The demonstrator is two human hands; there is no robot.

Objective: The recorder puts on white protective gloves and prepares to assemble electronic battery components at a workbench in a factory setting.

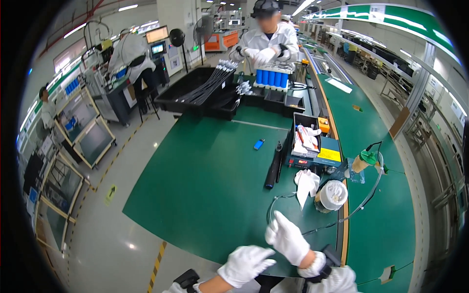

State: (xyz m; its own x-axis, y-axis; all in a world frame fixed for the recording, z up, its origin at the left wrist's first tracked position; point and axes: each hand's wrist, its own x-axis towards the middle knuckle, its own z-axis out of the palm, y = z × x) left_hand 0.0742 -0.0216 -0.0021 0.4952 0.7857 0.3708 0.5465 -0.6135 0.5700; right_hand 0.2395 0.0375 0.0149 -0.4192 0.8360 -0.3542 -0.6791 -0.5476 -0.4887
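My left hand (246,265), in a white glove, is over the near edge of the green table (205,180). Its fingers stretch to the right with nothing in them. Beside it, my right hand (288,239), also gloved in white, is raised with fingers pointing up and away, and nothing shows in its grasp. A thin clear tube (322,227) passes behind my right hand and loops on the table just beyond it. Farther off lie a black stick-like tool (274,167) and a small blue object (259,144). A crumpled white cloth (307,185) rests by a white-lidded tub (333,196).
A teal box-shaped device (312,158) carries a black bin (306,136) of odds and ends. At right stands a green-topped bottle (364,160) with the tube. Black trays (195,103) of cables fill the far side, where a co-worker (268,44) handles a blue cell block (271,78).
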